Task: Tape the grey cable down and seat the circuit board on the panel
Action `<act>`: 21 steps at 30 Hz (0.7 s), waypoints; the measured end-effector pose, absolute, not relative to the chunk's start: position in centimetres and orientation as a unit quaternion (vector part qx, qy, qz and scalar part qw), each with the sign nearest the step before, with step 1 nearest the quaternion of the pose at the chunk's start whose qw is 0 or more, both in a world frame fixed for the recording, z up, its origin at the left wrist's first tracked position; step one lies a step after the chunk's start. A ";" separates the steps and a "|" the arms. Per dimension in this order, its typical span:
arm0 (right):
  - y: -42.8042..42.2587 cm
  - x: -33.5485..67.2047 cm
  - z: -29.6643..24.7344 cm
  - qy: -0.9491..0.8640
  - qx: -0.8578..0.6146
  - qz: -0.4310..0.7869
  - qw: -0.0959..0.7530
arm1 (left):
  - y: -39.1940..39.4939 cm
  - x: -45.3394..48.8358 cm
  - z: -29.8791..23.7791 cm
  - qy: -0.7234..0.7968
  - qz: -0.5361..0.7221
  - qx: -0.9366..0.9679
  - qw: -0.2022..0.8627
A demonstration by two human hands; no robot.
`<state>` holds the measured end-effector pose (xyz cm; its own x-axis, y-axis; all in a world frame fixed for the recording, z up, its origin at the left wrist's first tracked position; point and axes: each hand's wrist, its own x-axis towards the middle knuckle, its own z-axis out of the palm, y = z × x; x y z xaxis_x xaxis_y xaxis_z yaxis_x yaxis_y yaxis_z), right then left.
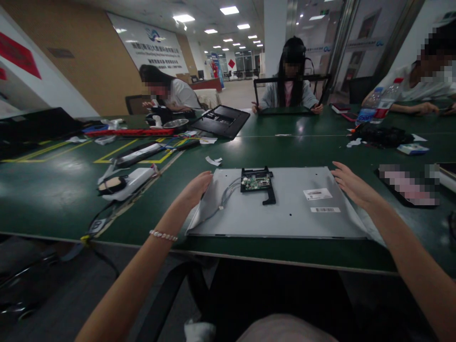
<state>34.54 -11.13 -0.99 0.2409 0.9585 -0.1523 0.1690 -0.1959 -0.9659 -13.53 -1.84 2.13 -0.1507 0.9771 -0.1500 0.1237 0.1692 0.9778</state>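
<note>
A grey metal-backed display panel [285, 221] lies flat near the table's front edge. Fixed to its back are a small green circuit board [255, 181] in a black frame and a grey cable [223, 197] running left. White labels [318, 194] sit on its right half. My left hand [197, 187] rests at the panel's left edge with fingers stretched out; its thumb is hidden. At the right edge is my right hand [352, 184], its fingers extended and slightly apart. Both side edges of the panel's surface look raised or curled.
A white device [133, 184] and cables lie to the left. Farther back are a black plastic housing [223, 121] and a red bar [130, 133]. Bottles [386, 102] and a phone [408, 185] are at right. Across the table a person holds a black frame [290, 111]; other people sit nearby.
</note>
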 end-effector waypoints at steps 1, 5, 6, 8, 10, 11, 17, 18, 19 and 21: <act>-11.2 34.6 -0.9 -0.440 -0.648 0.427 0.452 | -2.0 -13.2 2.1 0.595 0.463 0.440 0.487; -11.3 34.8 -1.1 -0.473 -0.674 0.380 0.421 | -2.7 -12.1 2.1 0.594 0.449 0.445 0.498; -11.3 34.9 -1.2 -0.483 -0.684 0.366 0.407 | -2.9 -11.8 2.1 0.595 0.446 0.447 0.498; -11.2 34.9 -1.4 -0.500 -0.705 0.337 0.372 | -3.2 -11.3 2.3 0.591 0.443 0.454 0.499; -11.2 34.8 -1.5 -0.523 -0.724 0.300 0.335 | -3.5 -10.9 2.4 0.585 0.439 0.464 0.499; -11.2 34.7 -1.4 -0.536 -0.731 0.281 0.317 | -3.6 -10.7 2.4 0.585 0.434 0.469 0.500; -11.4 34.5 -1.1 -0.581 -0.745 0.223 0.240 | -4.1 -9.8 2.5 0.595 0.402 0.487 0.497; -11.3 34.6 -1.3 -0.584 -0.745 0.221 0.236 | -4.2 -9.7 2.5 0.592 0.400 0.494 0.495; -11.3 34.7 -1.5 -0.587 -0.744 0.218 0.234 | -4.3 -9.6 2.5 0.587 0.397 0.503 0.495; -11.1 35.2 -2.1 -0.595 -0.741 0.208 0.230 | -4.4 -9.4 2.4 0.581 0.387 0.519 0.493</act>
